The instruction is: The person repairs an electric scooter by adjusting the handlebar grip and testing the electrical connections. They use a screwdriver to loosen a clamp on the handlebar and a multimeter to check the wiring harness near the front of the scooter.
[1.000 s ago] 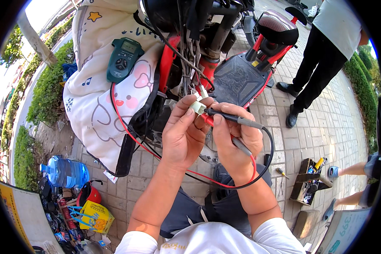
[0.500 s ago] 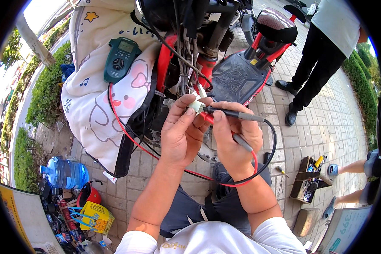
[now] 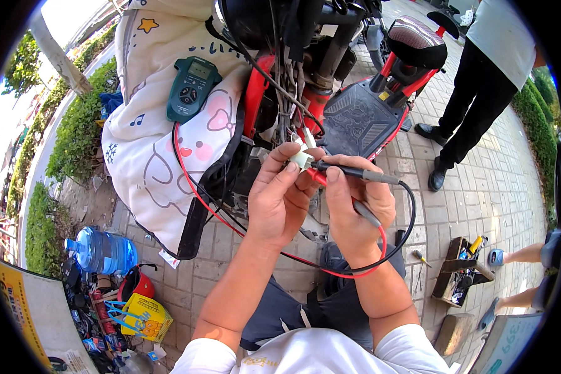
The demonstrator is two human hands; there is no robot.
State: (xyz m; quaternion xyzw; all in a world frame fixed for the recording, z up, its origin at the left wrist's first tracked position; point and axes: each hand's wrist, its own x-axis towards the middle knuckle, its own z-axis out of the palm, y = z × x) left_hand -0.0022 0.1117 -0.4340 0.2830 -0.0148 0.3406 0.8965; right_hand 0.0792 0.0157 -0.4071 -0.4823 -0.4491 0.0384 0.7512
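Between thumb and fingers, my left hand (image 3: 277, 199) grips a white plastic wire connector (image 3: 302, 159). My right hand (image 3: 359, 209) holds a black test probe (image 3: 355, 172) and a red test probe (image 3: 318, 177) together, their front ends at the connector's face; whether the tips touch metal inside is hidden. A red and a black lead loop from the probes under my wrists to a dark green handheld meter (image 3: 193, 89). It lies on a white padded cover (image 3: 149, 146) printed with cartoons. Just beyond my hands, a bundle of wires (image 3: 287, 118) hangs from the scooter's front.
The red and black electric scooter (image 3: 371, 118) stands ahead, its footboard to the right. A person in dark trousers (image 3: 474, 93) stands at far right. A wooden toolbox (image 3: 458, 274) and a screwdriver (image 3: 421, 258) lie right; a blue water bottle (image 3: 103, 250) and yellow bag (image 3: 144, 318) left.
The whole view has shifted slightly, so the scene sits a little further right and lower. My hands keep the same grip on the connector and probes.
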